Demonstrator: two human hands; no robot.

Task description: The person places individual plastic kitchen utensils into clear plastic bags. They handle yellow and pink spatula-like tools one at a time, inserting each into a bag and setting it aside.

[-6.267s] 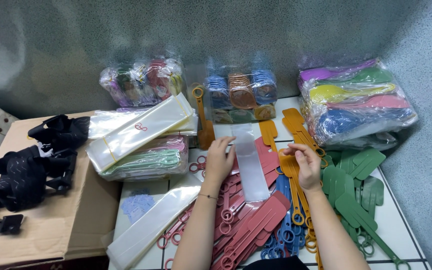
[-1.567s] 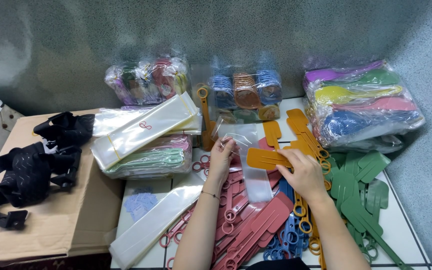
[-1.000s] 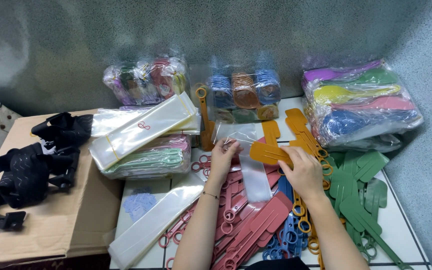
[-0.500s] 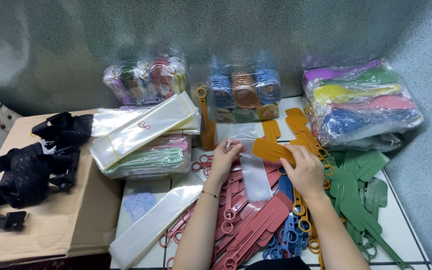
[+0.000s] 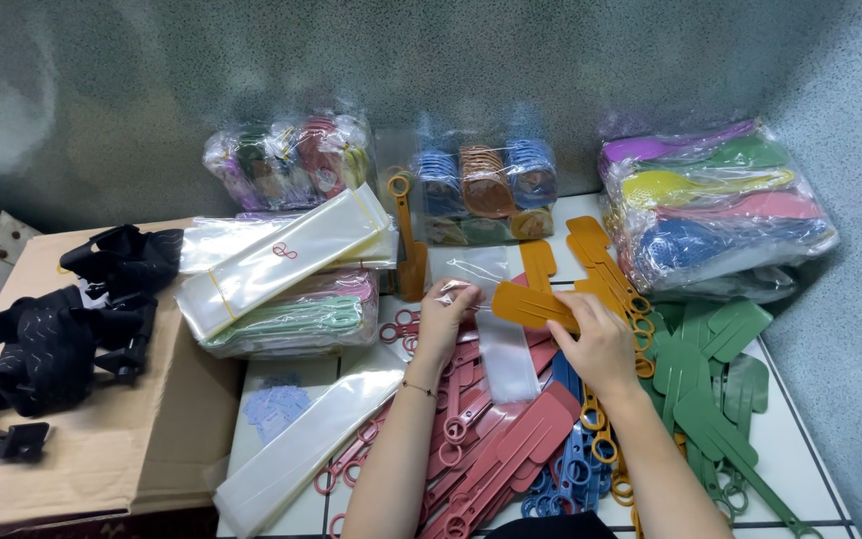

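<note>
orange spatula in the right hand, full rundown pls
The orange spatula looks like flat, matte plastic, with a broad, squared blade. It lies roughly level above the table, blade pointing toward the left hand. The right hand grips it over the handle, which is hidden. The blade tip sits at the open mouth of a clear plastic sleeve that the left hand pinches at its top edge. More orange ones lie behind it.

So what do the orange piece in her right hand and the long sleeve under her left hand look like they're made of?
The orange paddle in the right hand looks like rigid moulded plastic: flat, uniform colour, matte, holding its shape unsupported. The clear sleeve pinched open by the left hand looks like thin glossy plastic film: see-through, with glare and soft wrinkles. Exact plastic types cannot be told.
</note>
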